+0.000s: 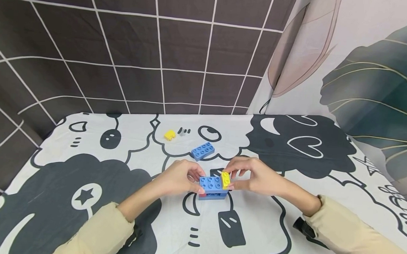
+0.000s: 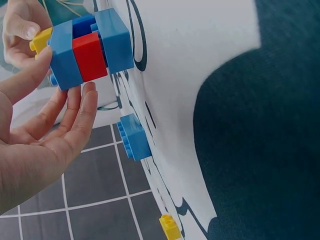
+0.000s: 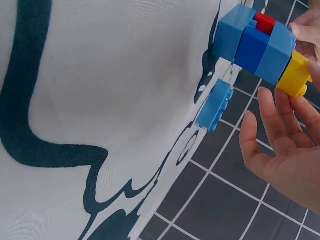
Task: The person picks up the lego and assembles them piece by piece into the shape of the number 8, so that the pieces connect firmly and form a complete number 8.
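Note:
A stack of toy building blocks stands on the patterned cloth between the hands. Its upper light blue block lies over a red block and a darker blue block, with another light blue block at the bottom. On the right end of the top sits a small yellow block. My left hand holds the stack's left end between thumb and fingers. With thumb and fingertips, my right hand pinches the yellow block at the stack's right end.
Behind the stack lies a loose light blue block with studs up. Farther back and to the left is another small yellow block. A dark wall covering with white grid lines rises behind the cloth-covered surface.

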`<state>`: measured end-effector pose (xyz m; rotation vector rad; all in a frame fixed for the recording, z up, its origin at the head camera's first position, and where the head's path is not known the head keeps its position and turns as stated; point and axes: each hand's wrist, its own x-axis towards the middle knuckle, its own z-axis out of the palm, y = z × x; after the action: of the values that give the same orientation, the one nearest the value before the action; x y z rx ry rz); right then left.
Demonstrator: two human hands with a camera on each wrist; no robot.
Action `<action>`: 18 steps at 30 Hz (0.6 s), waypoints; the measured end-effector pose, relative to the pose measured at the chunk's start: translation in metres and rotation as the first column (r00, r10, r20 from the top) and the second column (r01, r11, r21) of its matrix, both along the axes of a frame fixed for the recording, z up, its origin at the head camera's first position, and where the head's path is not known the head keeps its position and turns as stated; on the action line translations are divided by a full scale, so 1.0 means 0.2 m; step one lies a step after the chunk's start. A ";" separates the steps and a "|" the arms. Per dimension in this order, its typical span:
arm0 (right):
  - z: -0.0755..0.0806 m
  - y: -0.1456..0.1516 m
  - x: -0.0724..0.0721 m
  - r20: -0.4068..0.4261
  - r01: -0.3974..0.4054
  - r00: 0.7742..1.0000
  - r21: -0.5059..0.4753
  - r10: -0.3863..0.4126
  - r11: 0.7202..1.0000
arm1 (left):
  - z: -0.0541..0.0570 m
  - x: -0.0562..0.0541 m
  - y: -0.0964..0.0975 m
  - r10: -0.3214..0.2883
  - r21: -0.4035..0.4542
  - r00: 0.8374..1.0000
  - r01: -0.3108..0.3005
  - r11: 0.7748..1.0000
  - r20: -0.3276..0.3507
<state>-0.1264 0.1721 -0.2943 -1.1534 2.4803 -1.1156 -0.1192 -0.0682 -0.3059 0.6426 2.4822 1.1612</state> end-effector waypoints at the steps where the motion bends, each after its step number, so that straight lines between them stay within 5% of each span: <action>1: 0.00 0.00 0.00 -0.008 0.001 1.000 0.001 -0.001 1.000 | 0.00 0.00 0.00 0.003 -0.002 1.000 -0.003 1.000 0.002; 11: -0.02 0.01 -0.01 0.038 -0.016 0.999 -0.035 0.017 0.999 | -0.01 0.00 0.00 -0.013 0.011 1.000 0.013 1.000 0.011; 18: -0.02 0.01 -0.01 0.063 -0.007 0.998 -0.037 0.009 0.999 | 0.00 -0.03 -0.03 -0.108 0.023 0.994 0.108 0.994 -0.006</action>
<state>-0.1286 0.1740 -0.2976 -1.1191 2.4153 -1.1819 -0.1248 -0.0749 -0.3065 0.7764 2.4084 1.1506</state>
